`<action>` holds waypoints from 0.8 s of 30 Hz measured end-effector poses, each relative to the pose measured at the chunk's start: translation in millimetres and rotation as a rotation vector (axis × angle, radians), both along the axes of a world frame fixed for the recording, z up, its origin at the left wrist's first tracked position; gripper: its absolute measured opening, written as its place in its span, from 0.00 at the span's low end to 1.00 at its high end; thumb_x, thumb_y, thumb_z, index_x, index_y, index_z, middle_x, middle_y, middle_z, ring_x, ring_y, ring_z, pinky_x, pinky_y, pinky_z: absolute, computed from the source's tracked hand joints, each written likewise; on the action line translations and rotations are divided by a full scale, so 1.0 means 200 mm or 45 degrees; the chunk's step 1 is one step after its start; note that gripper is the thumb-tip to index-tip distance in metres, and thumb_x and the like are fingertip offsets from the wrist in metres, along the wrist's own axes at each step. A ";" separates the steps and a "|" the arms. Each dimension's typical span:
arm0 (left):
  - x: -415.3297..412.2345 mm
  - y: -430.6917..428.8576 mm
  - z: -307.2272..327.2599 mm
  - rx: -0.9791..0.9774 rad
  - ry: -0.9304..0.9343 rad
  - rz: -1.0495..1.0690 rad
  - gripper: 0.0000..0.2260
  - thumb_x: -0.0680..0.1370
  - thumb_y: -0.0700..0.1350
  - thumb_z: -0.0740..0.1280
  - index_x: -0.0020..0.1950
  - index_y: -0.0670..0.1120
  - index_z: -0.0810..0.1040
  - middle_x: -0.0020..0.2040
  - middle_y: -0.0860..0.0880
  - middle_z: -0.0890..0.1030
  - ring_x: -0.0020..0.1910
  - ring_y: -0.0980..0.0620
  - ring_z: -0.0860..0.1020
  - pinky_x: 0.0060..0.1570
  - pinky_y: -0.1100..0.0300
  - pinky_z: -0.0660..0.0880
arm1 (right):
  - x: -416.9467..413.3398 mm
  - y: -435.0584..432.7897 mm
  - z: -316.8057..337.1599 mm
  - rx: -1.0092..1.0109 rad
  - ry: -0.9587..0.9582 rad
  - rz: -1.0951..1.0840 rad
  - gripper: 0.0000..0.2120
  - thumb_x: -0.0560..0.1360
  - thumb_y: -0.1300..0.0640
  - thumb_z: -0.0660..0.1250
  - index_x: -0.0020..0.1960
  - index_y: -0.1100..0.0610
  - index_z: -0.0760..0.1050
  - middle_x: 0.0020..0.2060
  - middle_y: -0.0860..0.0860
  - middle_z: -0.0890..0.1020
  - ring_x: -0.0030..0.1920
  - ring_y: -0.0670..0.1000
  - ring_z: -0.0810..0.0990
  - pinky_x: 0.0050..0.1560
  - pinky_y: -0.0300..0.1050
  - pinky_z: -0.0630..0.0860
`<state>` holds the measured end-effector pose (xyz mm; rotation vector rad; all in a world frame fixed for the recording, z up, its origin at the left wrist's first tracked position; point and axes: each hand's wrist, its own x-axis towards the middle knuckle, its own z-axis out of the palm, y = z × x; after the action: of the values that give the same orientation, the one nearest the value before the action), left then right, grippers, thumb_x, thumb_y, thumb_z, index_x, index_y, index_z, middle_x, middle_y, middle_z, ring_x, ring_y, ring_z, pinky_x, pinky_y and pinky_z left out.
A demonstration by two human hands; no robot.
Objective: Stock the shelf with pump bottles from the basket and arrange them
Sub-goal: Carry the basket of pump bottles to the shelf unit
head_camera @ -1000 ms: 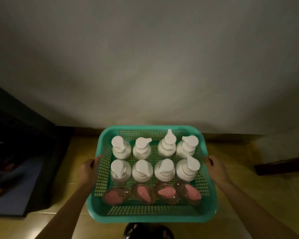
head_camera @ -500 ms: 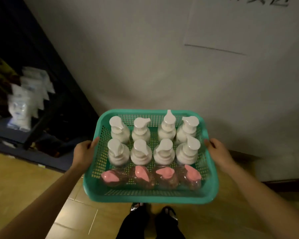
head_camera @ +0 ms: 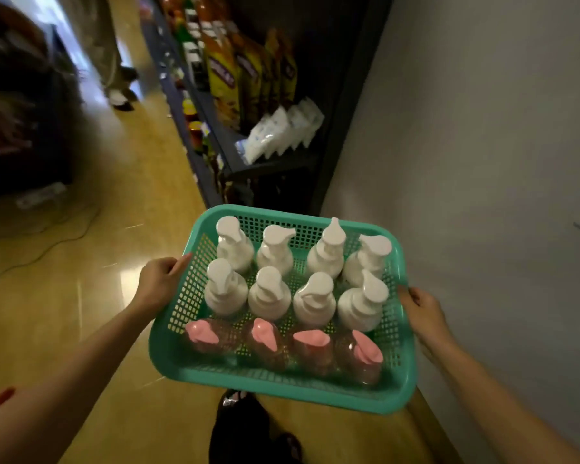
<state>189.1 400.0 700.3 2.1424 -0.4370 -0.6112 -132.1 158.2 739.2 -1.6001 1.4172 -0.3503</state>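
A green plastic basket (head_camera: 283,380) with mesh walls is held up above a glossy yellow floor (head_camera: 121,209), carried between two bare hands. It holds twelve pump bottles in three rows of four. The eight white bottles (head_camera: 269,296) stand upright in the two rows toward the far edge of the basket, packed side by side, their pump heads turned in different directions. The four bottles with pink pumps (head_camera: 264,336) fill the row along the near edge; their bodies look clear and pinkish, and they seem to lean or lie low, though the blur there makes that hard to settle.

The left hand (head_camera: 158,283) is closed around the basket's left rim near its far corner, the fingers curled under the edge and the thumb laid along the mesh wall. The right hand (head_camera: 422,313) grips the right rim about midway along, its fingers wrapped over the edge and mostly hidden behind it.

Beyond the basket's far edge a dark shelf unit (head_camera: 268,162) runs away along the aisle, beside a pale wall (head_camera: 482,128). On it stand yellow bags (head_camera: 225,75) and, nearer, a row of white packets (head_camera: 282,132). Further down the aisle a person's legs (head_camera: 114,68) show, blurred.
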 end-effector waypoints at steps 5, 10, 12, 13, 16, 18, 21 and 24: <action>0.04 0.55 0.01 0.011 0.036 0.381 0.21 0.78 0.54 0.59 0.39 0.38 0.78 0.32 0.41 0.80 0.30 0.43 0.79 0.34 0.55 0.76 | 0.48 0.10 -0.04 -0.008 0.047 0.425 0.14 0.77 0.50 0.60 0.44 0.60 0.76 0.37 0.59 0.81 0.36 0.56 0.78 0.42 0.55 0.77; 0.10 1.10 0.01 0.013 0.089 0.736 0.19 0.78 0.54 0.60 0.37 0.42 0.79 0.31 0.43 0.80 0.28 0.47 0.78 0.30 0.59 0.73 | 1.05 0.39 -0.06 -0.016 0.048 0.828 0.10 0.78 0.53 0.59 0.46 0.59 0.74 0.33 0.49 0.77 0.33 0.46 0.75 0.30 0.40 0.69; 0.12 1.31 0.01 0.053 0.016 0.896 0.19 0.78 0.52 0.61 0.32 0.43 0.78 0.27 0.46 0.78 0.27 0.49 0.75 0.28 0.61 0.69 | 1.28 0.53 -0.07 -0.036 0.063 0.989 0.10 0.78 0.54 0.59 0.45 0.60 0.74 0.33 0.49 0.77 0.33 0.45 0.74 0.30 0.38 0.68; 0.12 1.41 0.02 0.090 -0.032 0.968 0.20 0.78 0.51 0.61 0.29 0.43 0.77 0.25 0.47 0.76 0.26 0.50 0.73 0.27 0.63 0.67 | 1.40 0.60 -0.08 -0.046 0.054 1.056 0.10 0.78 0.55 0.60 0.44 0.60 0.74 0.33 0.50 0.77 0.33 0.46 0.74 0.30 0.37 0.68; 0.11 1.71 0.01 0.185 -0.103 1.177 0.23 0.78 0.50 0.61 0.23 0.43 0.70 0.22 0.47 0.70 0.24 0.51 0.66 0.25 0.60 0.61 | 1.73 0.84 -0.11 -0.075 0.003 1.266 0.12 0.77 0.55 0.61 0.39 0.61 0.75 0.31 0.51 0.77 0.33 0.49 0.74 0.30 0.38 0.69; 0.07 1.88 0.00 0.175 -0.098 1.328 0.24 0.78 0.52 0.62 0.25 0.41 0.71 0.23 0.44 0.71 0.26 0.49 0.66 0.28 0.55 0.62 | 1.93 1.02 -0.12 -0.073 -0.020 1.412 0.15 0.77 0.55 0.61 0.35 0.60 0.73 0.29 0.51 0.76 0.32 0.49 0.73 0.29 0.37 0.68; -0.01 2.08 -0.03 0.157 -0.072 1.580 0.24 0.77 0.53 0.62 0.23 0.43 0.70 0.23 0.43 0.71 0.26 0.48 0.67 0.31 0.53 0.66 | 2.21 1.29 -0.13 -0.024 -0.008 1.626 0.15 0.78 0.54 0.60 0.35 0.61 0.73 0.28 0.52 0.75 0.31 0.50 0.71 0.26 0.35 0.67; -0.11 2.22 -0.06 0.164 -0.003 1.832 0.27 0.75 0.59 0.61 0.24 0.41 0.71 0.24 0.35 0.72 0.27 0.48 0.66 0.31 0.54 0.64 | 2.47 1.56 -0.13 0.039 0.030 1.856 0.16 0.78 0.52 0.59 0.35 0.60 0.73 0.29 0.53 0.76 0.33 0.52 0.72 0.31 0.45 0.68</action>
<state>166.7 843.3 689.1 1.9538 1.1151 0.2133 362.5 471.1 712.3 -2.1448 0.0087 0.5465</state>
